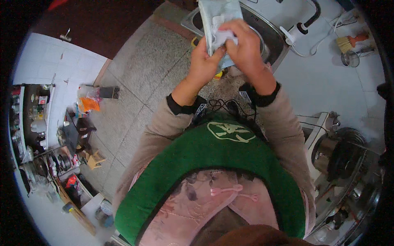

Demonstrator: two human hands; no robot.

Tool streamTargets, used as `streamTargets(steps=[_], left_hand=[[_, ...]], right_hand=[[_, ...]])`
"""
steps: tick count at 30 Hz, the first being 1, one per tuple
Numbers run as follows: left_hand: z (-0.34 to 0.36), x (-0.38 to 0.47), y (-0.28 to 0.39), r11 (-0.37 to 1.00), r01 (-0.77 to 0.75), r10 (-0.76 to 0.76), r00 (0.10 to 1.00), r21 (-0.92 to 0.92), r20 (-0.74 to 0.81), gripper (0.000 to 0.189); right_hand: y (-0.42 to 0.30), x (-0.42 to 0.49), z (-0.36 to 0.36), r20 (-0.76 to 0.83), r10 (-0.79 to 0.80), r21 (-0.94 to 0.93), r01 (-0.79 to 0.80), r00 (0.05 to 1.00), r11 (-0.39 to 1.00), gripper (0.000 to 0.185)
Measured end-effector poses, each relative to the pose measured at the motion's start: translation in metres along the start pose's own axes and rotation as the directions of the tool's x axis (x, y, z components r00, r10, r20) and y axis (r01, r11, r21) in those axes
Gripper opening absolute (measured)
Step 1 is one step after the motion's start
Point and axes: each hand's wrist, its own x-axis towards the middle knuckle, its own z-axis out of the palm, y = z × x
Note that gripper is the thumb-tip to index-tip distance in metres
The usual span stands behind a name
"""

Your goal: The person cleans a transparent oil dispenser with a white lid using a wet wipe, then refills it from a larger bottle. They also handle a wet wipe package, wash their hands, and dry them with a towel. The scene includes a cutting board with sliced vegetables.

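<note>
A pale, flat, rectangular plastic-looking pack [227, 10] is tilted up in front of the sink. My left hand [204, 63] grips its lower left part, with the thumb across the front. Bunched white material [222, 38], perhaps a wipe or thin cloth, lies against the face of the pack. The fingers of my right hand [244, 46] close on this white material; motion blurs them a little. Whether it is a separate piece or part of the pack, I cannot tell. Behind the pack, the steel sink [278, 50] is partly hidden.
A white faucet [297, 32] with a black spout stands right of the sink. On the light counter are a brush [351, 42] and a glass cup [350, 59]. Metal pots [323, 150] stand at lower right. Shelves [35, 120] with kitchen goods and a small wooden stool [94, 160] are at left.
</note>
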Motion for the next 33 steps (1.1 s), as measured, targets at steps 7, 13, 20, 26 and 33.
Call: streamTargets(steps=[7,13,20,26,33], left_hand=[[-0.013,0.009,0.008,0.985,-0.087,0.084,0.996,0.152,0.024,0.036],[-0.020,0.006,-0.006,0.998,0.029,-0.032,0.998,0.052,0.054,0.037],[-0.030,0.010,-0.006,0.941,0.011,-0.035,0.997,0.338,0.065,0.036],[-0.032,0.012,-0.002,0.988,0.057,-0.077,0.987,0.143,0.141,0.050],[-0.042,0.020,0.012,0.921,0.003,-0.104,0.966,0.390,0.238,0.067]], right_hand=[[-0.023,0.006,0.009,0.083,0.138,0.014,-0.139,0.987,0.990,0.026],[-0.014,0.028,0.015,-0.080,0.086,-0.018,-0.087,0.993,0.996,0.026],[0.007,0.012,0.031,-0.062,0.087,-0.016,-0.088,0.994,0.996,0.024],[0.042,0.046,0.003,0.021,0.407,0.247,-0.400,0.913,0.883,0.024],[0.018,0.044,0.000,0.265,-0.286,-0.014,0.300,0.921,0.954,0.019]])
